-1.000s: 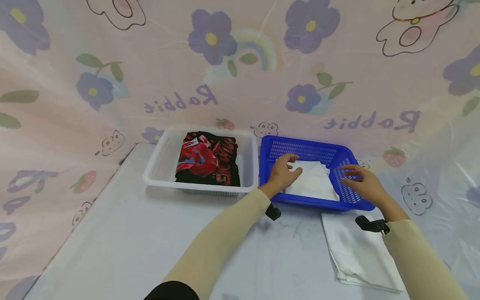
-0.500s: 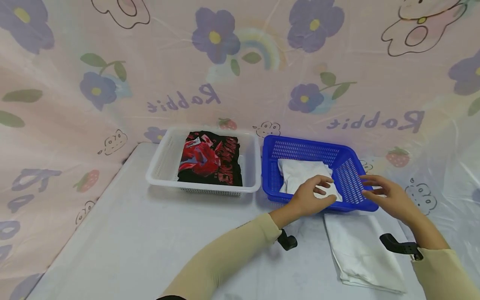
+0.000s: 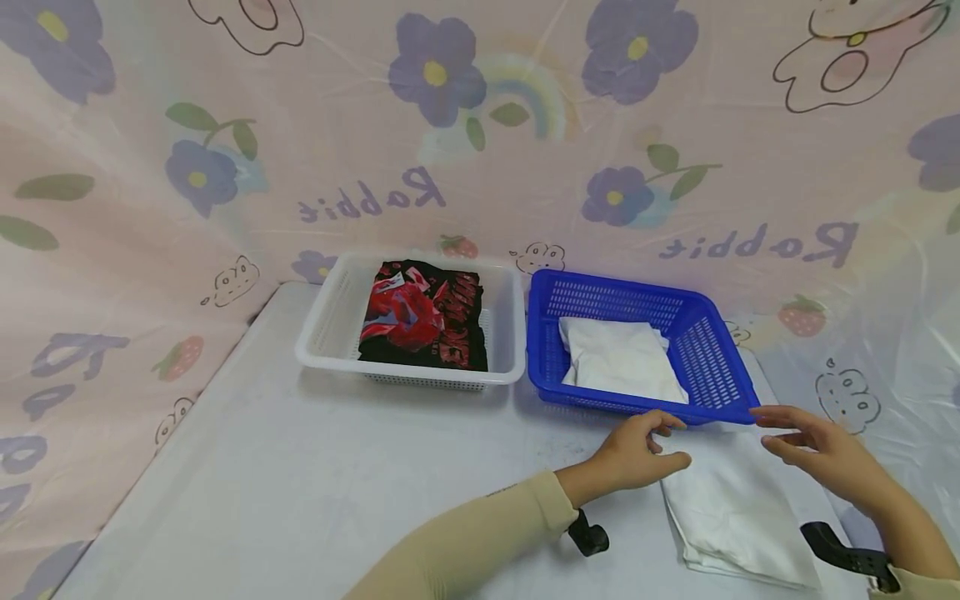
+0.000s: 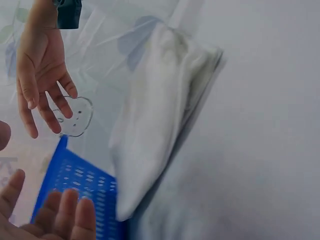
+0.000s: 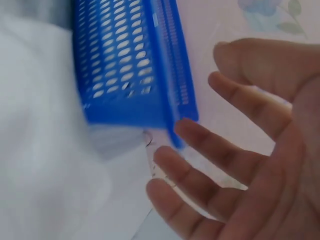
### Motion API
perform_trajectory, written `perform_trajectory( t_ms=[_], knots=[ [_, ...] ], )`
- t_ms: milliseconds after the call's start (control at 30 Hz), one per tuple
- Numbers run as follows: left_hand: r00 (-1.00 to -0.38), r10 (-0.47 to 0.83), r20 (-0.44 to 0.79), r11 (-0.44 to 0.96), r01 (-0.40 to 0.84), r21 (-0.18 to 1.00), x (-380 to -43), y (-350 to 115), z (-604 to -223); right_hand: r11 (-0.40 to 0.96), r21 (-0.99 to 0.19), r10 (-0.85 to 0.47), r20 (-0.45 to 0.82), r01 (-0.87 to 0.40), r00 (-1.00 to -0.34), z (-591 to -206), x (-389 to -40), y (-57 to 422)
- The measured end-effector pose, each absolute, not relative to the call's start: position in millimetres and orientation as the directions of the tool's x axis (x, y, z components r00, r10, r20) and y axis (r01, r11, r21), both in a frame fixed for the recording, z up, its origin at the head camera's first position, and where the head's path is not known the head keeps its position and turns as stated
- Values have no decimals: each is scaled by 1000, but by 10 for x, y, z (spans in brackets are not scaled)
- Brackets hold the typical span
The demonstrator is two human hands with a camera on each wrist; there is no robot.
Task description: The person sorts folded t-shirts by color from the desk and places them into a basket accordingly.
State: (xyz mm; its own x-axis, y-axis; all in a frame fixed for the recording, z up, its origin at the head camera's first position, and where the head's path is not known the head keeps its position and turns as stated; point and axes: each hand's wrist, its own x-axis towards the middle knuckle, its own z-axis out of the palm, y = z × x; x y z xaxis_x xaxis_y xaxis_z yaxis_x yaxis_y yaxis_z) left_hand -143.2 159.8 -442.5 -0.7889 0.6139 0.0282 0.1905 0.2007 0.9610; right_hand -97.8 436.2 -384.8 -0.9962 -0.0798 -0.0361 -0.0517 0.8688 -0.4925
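In the head view my left hand [image 3: 633, 450] hovers in front of the blue basket [image 3: 547, 385], fingers relaxed and holding nothing. My right hand [image 3: 825, 454] is off the basket's front right corner, its fingers loosely spread with nothing in them. Between and below the hands lies a folded white cloth [image 3: 738, 517] on the table. Inside the blue basket sits another folded white cloth [image 3: 622, 358]. The left wrist view shows the table cloth's folded layers [image 4: 150, 115], and the right wrist view shows my right hand's spread fingers [image 5: 215, 150] near the basket's corner.
A white basket [image 3: 318, 333] stands left of the blue one, holding a folded black garment [image 3: 423, 317] with a red print. Both stand at the back of the white-covered table [image 3: 337, 467], against a patterned curtain [image 3: 480, 167].
Both hands have drawn back from the blue basket toward the front and right. My left hand has left the white cloth inside it, which now shows whole.
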Motion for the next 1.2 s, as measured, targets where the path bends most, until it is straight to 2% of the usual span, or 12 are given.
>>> perform_trajectory(
  t_ms=[300, 533, 833, 1200],
  knots=[
    [-861, 473, -185, 340, -16, 940, -1309, 1688, -4657, 883, -463, -10, -195, 83, -981, -4161, -824, 4506],
    [-859, 421, -292, 374, -129, 919, -1315, 1770, -4779, 880, -446, 25, -297, 162, -955, -4360, -792, 4631],
    [-863, 397, -313, 362, -166, 917, -1333, 1851, -4812, 866, -419, 83, -417, 273, -905, -4573, -817, 4696],
    [-845, 414, -339, 305, -222, 926, -1339, 1930, -4857, 854, -441, 67, -431, 275, -900, -4621, -819, 4686]
  ],
)
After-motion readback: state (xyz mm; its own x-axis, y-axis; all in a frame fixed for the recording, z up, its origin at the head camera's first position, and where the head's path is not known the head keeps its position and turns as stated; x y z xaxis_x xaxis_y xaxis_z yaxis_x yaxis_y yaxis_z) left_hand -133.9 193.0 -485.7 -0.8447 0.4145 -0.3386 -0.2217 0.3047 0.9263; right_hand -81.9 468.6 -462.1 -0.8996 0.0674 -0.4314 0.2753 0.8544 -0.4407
